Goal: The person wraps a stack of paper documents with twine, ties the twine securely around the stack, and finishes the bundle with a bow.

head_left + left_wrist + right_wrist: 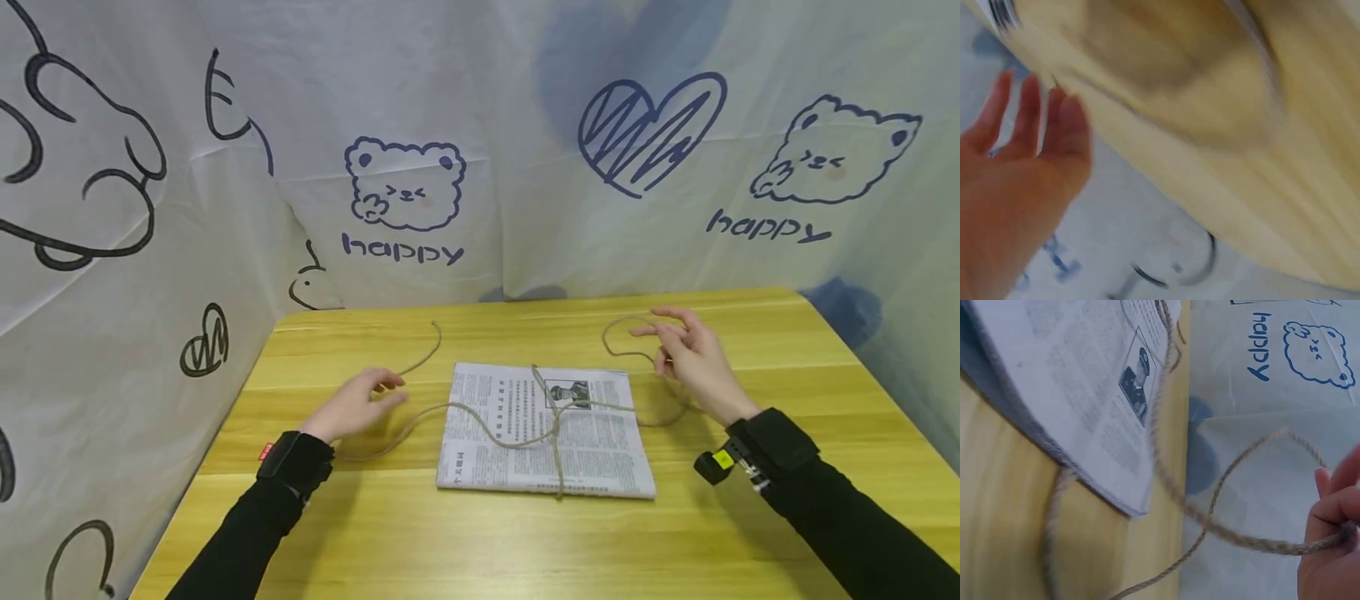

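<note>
A folded newspaper point(600, 458) lies flat on the wooden table. Thin tan rope point(510, 445) crosses over it both ways, the strands meeting near its middle. To the paper's left, my left hand point(352, 406) hovers over the rope with fingers loosely bent and nothing gripped. The left wrist view is blurred; there the rope point(1179, 134) curves across the table beyond the fingers. My right hand point(693, 358), past the paper's right edge, pinches the rope point(1254, 543) between thumb and fingers. From that hand a loop of rope hangs, plainly seen in the right wrist view.
The yellow wooden table point(420, 550) ends at a white cloth backdrop point(510, 83) with drawn bears and hearts. Cloth also rises along the left side. A small red tag point(266, 451) shows beside the left wrist.
</note>
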`<state>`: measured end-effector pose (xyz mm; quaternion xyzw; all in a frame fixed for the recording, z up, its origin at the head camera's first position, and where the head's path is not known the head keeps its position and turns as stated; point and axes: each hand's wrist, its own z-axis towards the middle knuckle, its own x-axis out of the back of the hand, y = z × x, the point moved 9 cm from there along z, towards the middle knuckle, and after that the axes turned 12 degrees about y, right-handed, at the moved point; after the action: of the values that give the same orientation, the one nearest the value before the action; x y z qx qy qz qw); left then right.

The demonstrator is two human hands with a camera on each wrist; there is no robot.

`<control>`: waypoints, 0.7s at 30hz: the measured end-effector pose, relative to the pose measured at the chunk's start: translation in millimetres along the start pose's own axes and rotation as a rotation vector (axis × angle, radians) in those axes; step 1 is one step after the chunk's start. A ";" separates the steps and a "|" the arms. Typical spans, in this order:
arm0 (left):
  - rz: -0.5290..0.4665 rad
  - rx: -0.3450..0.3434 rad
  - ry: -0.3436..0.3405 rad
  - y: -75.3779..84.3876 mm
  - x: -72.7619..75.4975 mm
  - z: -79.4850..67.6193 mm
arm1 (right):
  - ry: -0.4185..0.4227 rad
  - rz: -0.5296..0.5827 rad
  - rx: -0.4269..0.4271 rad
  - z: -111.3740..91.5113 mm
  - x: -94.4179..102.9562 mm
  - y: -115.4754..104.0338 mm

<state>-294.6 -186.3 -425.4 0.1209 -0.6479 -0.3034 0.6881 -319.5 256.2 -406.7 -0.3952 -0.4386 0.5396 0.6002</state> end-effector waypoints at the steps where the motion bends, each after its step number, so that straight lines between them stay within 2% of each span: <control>1: -0.012 -0.028 -0.046 8.3 -10.0 -0.4 | -0.032 0.030 0.028 7.3 0.7 12.5; 4: -0.014 -0.069 -0.144 26.0 -34.1 -2.2 | -0.117 0.113 0.085 31.6 -1.1 42.6; 5: -0.004 -0.073 -0.159 29.9 -39.6 -2.4 | -0.145 0.172 0.102 38.7 -2.8 46.0; 7: 0.021 -0.079 -0.183 35.0 -49.2 -2.9 | -0.167 0.238 0.113 46.9 -9.5 36.0; 11: 0.086 -0.098 -0.201 40.0 -60.9 -3.4 | -0.117 0.241 0.100 34.6 -29.0 -43.1; 12: 0.096 -0.105 -0.199 41.0 -62.3 -3.4 | -0.100 0.200 0.103 28.8 -32.9 -62.2; 13: 0.107 -0.111 -0.194 41.8 -63.4 -3.2 | -0.061 0.107 0.099 23.8 -34.5 -75.6; 15: 0.125 -0.123 -0.187 43.7 -64.5 -2.7 | -0.013 -0.104 0.120 16.7 -30.8 -85.5; 18: 0.134 -0.139 -0.175 46.5 -65.0 -2.2 | -0.007 -0.445 0.091 9.9 -15.7 -73.0; 19: 0.142 -0.138 -0.175 46.6 -65.3 -2.1 | -0.031 -0.558 0.058 7.1 -8.7 -63.2; 21: 0.154 -0.134 -0.173 46.8 -65.3 -2.2 | -0.144 -0.690 -0.039 -1.4 2.9 -44.2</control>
<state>-278.8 -112.6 -452.9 -0.0018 -0.6906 -0.3016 0.6574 -304.8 254.5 -365.0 -0.1960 -0.5979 0.3230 0.7069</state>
